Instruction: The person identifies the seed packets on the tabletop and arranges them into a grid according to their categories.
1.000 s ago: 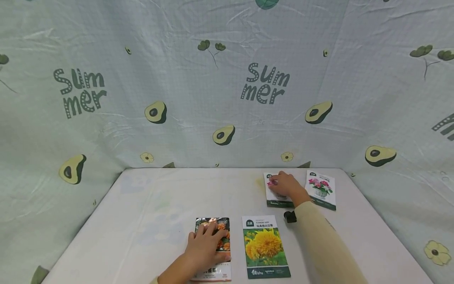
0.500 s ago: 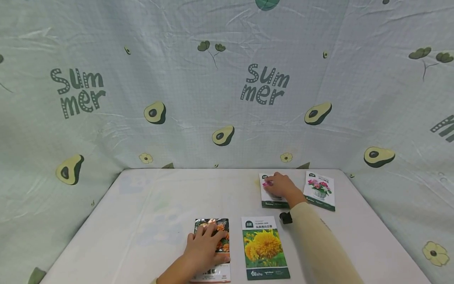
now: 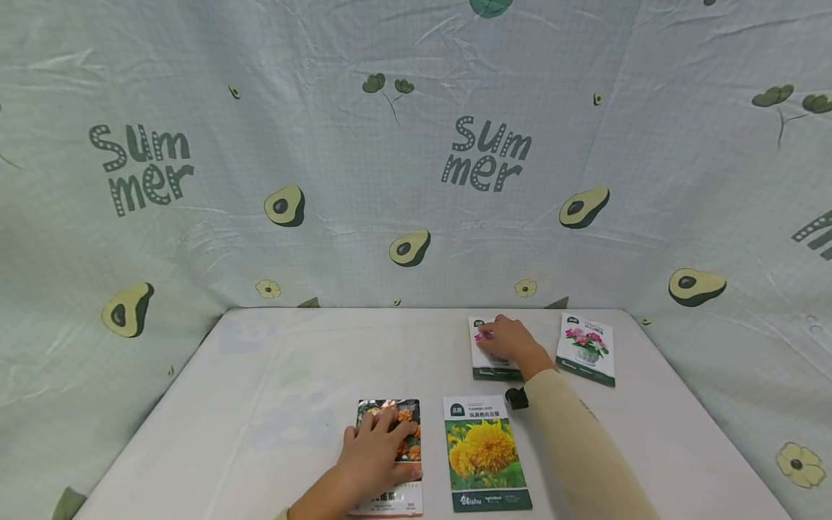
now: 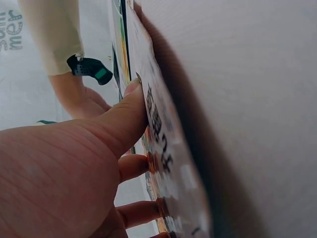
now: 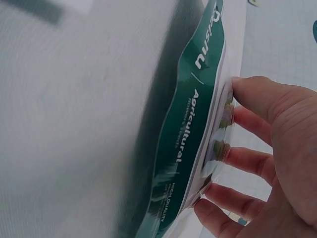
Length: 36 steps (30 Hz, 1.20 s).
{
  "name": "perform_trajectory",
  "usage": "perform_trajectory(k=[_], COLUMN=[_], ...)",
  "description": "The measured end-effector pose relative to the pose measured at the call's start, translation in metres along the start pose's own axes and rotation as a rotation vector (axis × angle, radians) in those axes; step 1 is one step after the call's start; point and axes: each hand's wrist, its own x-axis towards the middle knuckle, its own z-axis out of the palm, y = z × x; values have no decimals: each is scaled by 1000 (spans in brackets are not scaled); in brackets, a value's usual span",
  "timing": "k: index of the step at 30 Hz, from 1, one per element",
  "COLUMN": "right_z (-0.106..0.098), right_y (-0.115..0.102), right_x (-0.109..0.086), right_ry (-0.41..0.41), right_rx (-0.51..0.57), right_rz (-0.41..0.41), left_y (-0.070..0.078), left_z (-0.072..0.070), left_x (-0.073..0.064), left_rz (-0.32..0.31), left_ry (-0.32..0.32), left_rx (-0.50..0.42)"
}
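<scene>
Several flower seed packets lie flat on the white table. My left hand (image 3: pixel 373 451) rests on the orange-flower seed packet (image 3: pixel 406 498) at the front middle, its fingers spread over the picture. Seen from the left wrist, the thumb and fingertips press on this packet's face (image 4: pixel 163 134). Farther back, my right hand (image 3: pixel 510 339) lies on a pink-flower seed packet (image 3: pixel 495 374) and covers much of its picture. In the right wrist view, the fingertips touch the packet's front above its green lower band (image 5: pixel 185 119).
Between the arms lies a yellow-sunflower seed packet (image 3: pixel 487 455). A second pink-flower packet (image 3: pixel 587 350) lies slightly turned at the back right, near the table's far edge. A patterned cloth (image 3: pixel 351 180) hangs behind the table (image 3: pixel 260 404) and along its sides.
My right hand has slid the pink-flower packet a little to the left, widening the gap to the other one at the back right. My left hand stays in place.
</scene>
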Motion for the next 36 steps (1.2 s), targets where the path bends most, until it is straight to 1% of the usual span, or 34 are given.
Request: perform_trajectory(k=[8,16,23,36], right_z=[6,7,9,13], right_y=[-8,-15,-21,-34], right_x=[1,3,8,8], right_ry=[26,13,0,10], right_rx=[-21,-24,-42,-46], right_rz=[-32,-8,-35,-31], left_y=[1,1,1,0], left_z=[-1,1,1,0], left_x=[-3,-1,-1,-1], left_rz=[4,4,-6,-2], left_ry=[4,1,-1,1], left_rx=[-14,-3,2,16])
